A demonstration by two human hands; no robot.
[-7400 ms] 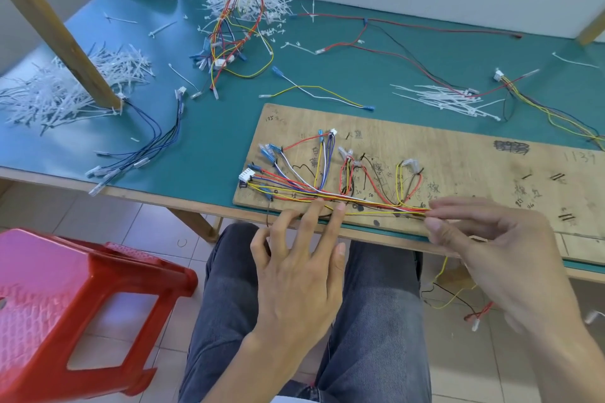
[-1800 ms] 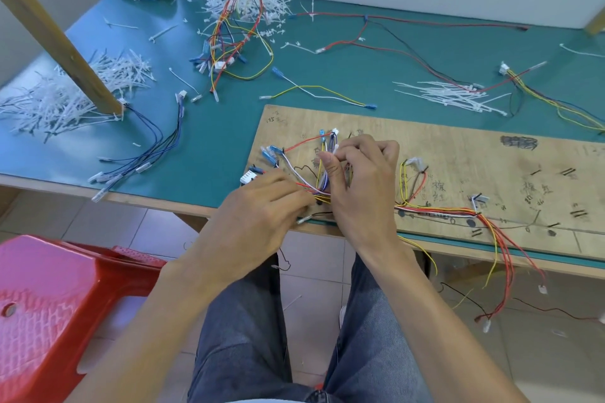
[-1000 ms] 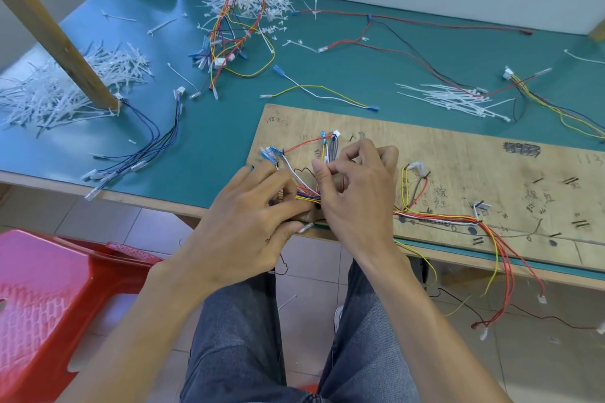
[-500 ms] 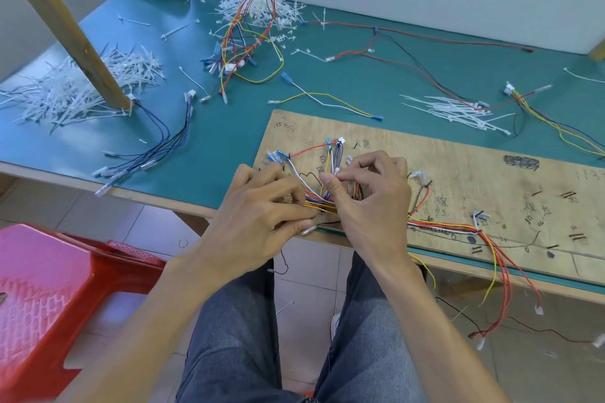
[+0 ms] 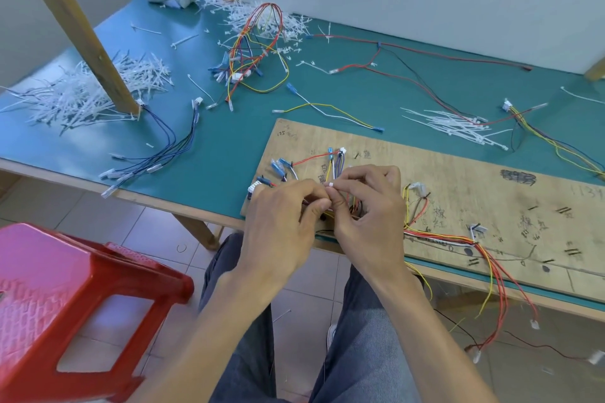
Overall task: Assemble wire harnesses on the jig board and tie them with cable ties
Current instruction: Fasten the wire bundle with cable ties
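The wooden jig board (image 5: pixel 491 193) lies on the teal table near its front edge. A wire harness (image 5: pixel 438 235) of red, yellow, orange and white wires runs along the board's front, and its right end hangs over the edge. Both hands meet over the harness's left part. My left hand (image 5: pixel 284 222) and my right hand (image 5: pixel 370 209) pinch a white cable tie (image 5: pixel 330 186) around the wire bundle. The bundle under my fingers is mostly hidden. Blue and white connectors (image 5: pixel 281 167) fan out just beyond my hands.
A red plastic stool (image 5: pixel 72 301) stands at lower left. Loose white cable ties (image 5: pixel 455 124) lie behind the board, and a large heap (image 5: pixel 82 91) surrounds a wooden post (image 5: pixel 82 29). More harnesses (image 5: pixel 255 52) and a blue wire set (image 5: pixel 157 154) lie on the table.
My hands have drawn closer, fingertips now meeting at the white cable tie above the bundle. The view has shifted slightly; the harness on the board lies as before.
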